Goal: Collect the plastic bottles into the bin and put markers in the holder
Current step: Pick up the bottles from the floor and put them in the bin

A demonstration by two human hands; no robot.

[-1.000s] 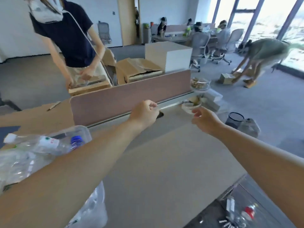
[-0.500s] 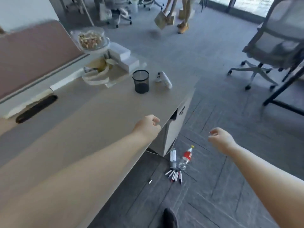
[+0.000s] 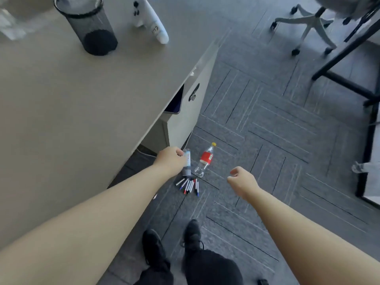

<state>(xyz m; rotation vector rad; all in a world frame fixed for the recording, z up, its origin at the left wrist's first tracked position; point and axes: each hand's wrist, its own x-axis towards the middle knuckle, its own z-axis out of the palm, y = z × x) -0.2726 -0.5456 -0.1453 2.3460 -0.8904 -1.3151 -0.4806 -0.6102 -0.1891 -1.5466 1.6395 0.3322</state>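
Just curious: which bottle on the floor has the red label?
The yellow-capped bottle to the right; the other bottle, beside the left hand, has a pale label.

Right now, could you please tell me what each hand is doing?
Left hand: curled over a bottle on the floor; grip cannot be told.
Right hand: loosely curled, holding nothing.

The left hand (image 3: 171, 161) covers the near side of a pale-labelled bottle (image 3: 187, 161), so its grip cannot be read. The markers (image 3: 188, 185) are too small to count or tell their caps. The mesh holder (image 3: 86, 23) at the desk's (image 3: 61, 95) far edge loses its rim to the top border, and the office chair (image 3: 308, 23) shows only its base. Both forearms run off the bottom edge.
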